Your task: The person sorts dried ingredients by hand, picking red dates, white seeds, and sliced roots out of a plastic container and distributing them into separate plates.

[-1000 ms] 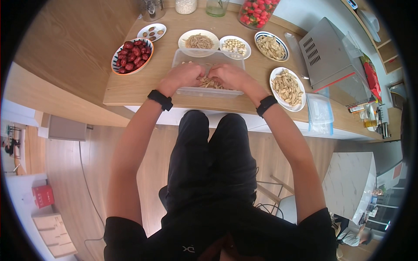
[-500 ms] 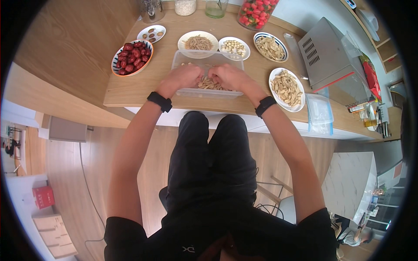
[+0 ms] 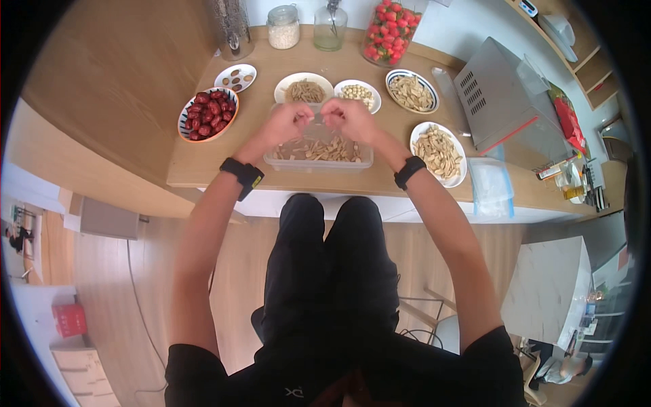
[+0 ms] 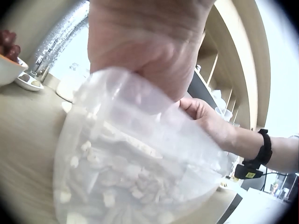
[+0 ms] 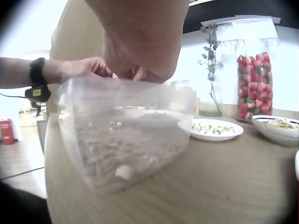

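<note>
A clear plastic box (image 3: 319, 165) holds a loose layer of pale dried slices (image 3: 329, 149). Above its left part is my left hand (image 3: 288, 125), fingers curled inward. My right hand (image 3: 352, 121) faces it over the right part, fingers curled too, with a small gap between the hands. No piece is visible in either hand, though palms and some fingertips are hidden. The left wrist view has the box wall (image 4: 187, 144) below my left hand (image 4: 145, 51). In the right wrist view my right hand (image 5: 145, 51) is over the box (image 5: 79, 102).
Behind the box are plates of brown strips (image 3: 304, 91) and white pieces (image 3: 358, 95). Red dates (image 3: 207, 115) fill a bowl at left. At right are two dishes of slices (image 3: 437, 152), plastic bags (image 3: 491, 186) and a grey appliance (image 3: 505, 98). Glass jars (image 3: 283, 30) line the back.
Both hands have risen from the slices inside the box to above it, uncovering more slices. The head view has shifted, so the counter's things appear lower.
</note>
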The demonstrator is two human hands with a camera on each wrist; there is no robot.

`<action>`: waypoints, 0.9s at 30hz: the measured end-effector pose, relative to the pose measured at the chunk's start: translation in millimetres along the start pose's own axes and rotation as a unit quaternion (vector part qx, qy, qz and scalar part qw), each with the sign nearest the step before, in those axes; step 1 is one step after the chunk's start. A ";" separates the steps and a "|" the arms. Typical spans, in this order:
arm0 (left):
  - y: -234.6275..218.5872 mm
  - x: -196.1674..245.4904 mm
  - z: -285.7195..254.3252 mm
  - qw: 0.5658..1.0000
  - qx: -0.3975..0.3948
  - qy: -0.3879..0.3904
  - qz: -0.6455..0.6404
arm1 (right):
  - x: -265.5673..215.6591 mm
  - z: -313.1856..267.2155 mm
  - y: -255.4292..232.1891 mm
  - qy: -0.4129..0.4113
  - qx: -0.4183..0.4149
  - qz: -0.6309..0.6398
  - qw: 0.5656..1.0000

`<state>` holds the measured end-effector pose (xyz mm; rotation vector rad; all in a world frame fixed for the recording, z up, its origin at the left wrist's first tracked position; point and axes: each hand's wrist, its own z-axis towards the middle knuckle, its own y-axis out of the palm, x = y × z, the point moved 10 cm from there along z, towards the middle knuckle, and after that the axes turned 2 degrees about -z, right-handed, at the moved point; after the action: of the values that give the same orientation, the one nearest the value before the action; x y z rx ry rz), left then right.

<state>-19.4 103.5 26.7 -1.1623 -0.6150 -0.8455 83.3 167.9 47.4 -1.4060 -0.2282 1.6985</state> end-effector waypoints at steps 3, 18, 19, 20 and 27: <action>-34.5 0.2 25.4 0.997 0.022 -0.072 -0.007 | 0.2 36.2 -23.5 0.034 0.037 0.041 0.998; 37.1 -2.1 -29.0 0.939 -0.087 -0.003 0.332 | -8.1 -36.7 56.6 -0.050 -0.219 -0.255 0.941; 38.7 -6.9 -29.3 0.939 -0.088 -0.005 0.332 | -7.8 -35.6 58.2 -0.050 -0.219 -0.253 0.941; 43.2 -6.8 -27.4 0.948 -0.097 0.003 0.302 | -5.3 -36.2 59.4 -0.051 -0.217 -0.242 0.944; 48.1 -12.4 -21.4 0.951 -0.147 -0.061 0.263 | 9.3 -31.7 58.8 -0.044 -0.196 -0.240 0.950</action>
<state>13.6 94.0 -15.1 -1.5677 -0.2530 -0.4138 81.2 128.1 -7.0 -1.4058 -0.9240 1.3492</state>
